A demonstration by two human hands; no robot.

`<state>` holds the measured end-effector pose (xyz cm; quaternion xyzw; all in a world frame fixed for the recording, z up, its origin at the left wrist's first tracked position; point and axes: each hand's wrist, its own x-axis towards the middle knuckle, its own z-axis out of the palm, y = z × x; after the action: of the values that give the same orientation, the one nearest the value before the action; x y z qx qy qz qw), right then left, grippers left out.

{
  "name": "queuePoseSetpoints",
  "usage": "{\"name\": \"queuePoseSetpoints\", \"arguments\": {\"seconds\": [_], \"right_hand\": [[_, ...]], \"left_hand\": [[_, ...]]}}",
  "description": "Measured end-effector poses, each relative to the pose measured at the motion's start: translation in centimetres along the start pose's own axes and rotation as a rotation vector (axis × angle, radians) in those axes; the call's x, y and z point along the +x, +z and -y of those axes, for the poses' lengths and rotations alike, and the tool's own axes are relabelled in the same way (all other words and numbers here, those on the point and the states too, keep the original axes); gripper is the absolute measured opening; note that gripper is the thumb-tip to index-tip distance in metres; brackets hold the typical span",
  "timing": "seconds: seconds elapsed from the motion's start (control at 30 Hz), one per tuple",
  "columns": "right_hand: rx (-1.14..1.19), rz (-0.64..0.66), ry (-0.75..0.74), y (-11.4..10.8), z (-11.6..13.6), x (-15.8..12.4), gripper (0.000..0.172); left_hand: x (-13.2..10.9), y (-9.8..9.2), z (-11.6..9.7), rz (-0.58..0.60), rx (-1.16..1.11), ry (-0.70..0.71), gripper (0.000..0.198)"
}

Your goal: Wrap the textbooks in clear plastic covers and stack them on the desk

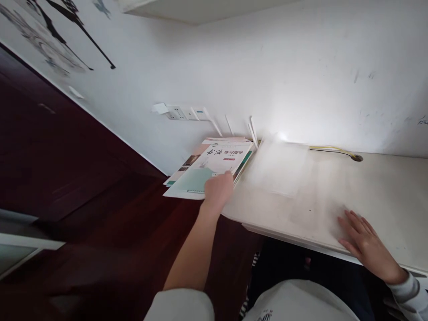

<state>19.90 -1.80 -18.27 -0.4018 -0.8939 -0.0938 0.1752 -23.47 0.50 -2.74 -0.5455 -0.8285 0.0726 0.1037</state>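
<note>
Pale skin, left hand (219, 189): fingers curled down on the top workbook (214, 167), touching its near edge; a firm grip cannot be told.
Right hand (363, 243): open, fingers spread, palm flat on the surface (384, 191).
Workbook: tops a small stack overhanging the surface's left end.
Clear sheet (284, 167): lies just beside the stack.
Wall sockets (182, 112): above the stack.

white desk (384, 196), workbooks (214, 167), perhaps plastic sheet (284, 167)
</note>
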Motion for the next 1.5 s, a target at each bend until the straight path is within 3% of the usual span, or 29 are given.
{"name": "queuePoseSetpoints", "arguments": {"seconds": [0.07,0.2,0.3,0.37,0.43,0.5,0.57,0.67,0.8,0.9,1.03,1.13,1.23,1.33,1.5], "right_hand": [[0.025,-0.016,0.027,-0.1,0.2,0.0,0.051],[0.05,-0.01,0.062,-0.6,0.8,0.3,0.049],[0.046,0.034,0.094,-1.1,1.3,0.8,0.048],[0.042,0.066,0.113,-1.4,1.5,1.1,0.047],[0.047,0.081,0.125,-1.5,1.7,1.3,0.048],[0.062,0.08,0.138,-1.6,1.9,1.4,0.048],[0.087,0.073,0.144,-1.7,2.0,1.5,0.046],[0.135,0.047,0.145,-2.2,1.8,1.4,0.041],[0.225,-0.002,0.131,-3.8,0.5,0.7,0.038],[0.31,-0.029,0.189,-4.6,-0.3,-0.2,0.036],[0.23,-0.078,0.429,-4.3,-0.2,-1.4,0.039],[0.055,-0.088,0.534,-3.5,0.2,-2.3,0.048],[-0.048,-0.076,0.47,-2.8,0.5,-3.2,0.052],[-0.109,-0.065,0.392,-2.4,0.7,-3.7,0.049],[-0.148,-0.05,0.39,-2.5,1.0,-3.7,0.05]], "left_hand": [[-1.2,-2.5,0.6,-0.068,0.037,-0.041,0.036],[-3.5,-6.3,1.9,-0.399,-0.093,-0.107,0.036],[-3.8,-6.5,0.8,-0.71,-0.5,-0.016,0.037],[-3.4,-5.6,-1.7,-0.753,-0.872,0.074,0.036],[-3.0,-4.2,-5.5,-0.594,-1.301,0.141,0.036],[-3.1,-2.8,-9.8,-0.254,-1.75,0.178,0.038],[-3.6,-1.2,-13.5,0.055,-1.971,0.187,0.038],[-4.4,1.5,-17.3,0.331,-2.069,0.15,0.038],[-4.8,4.8,-18.4,0.532,-1.975,0.028,0.04],[-4.8,6.0,-17.5,0.596,-1.737,0.138,0.04],[-5.0,6.0,-16.5,0.366,-1.266,0.444,0.034],[-5.3,5.6,-16.7,0.288,-1.139,0.523,0.03],[-5.4,5.2,-17.2,0.365,-1.247,0.512,0.03],[-5.7,4.8,-17.6,0.417,-1.473,0.389,0.034],[-6.8,3.7,-18.3,0.79,-1.879,0.293,0.062]]}}
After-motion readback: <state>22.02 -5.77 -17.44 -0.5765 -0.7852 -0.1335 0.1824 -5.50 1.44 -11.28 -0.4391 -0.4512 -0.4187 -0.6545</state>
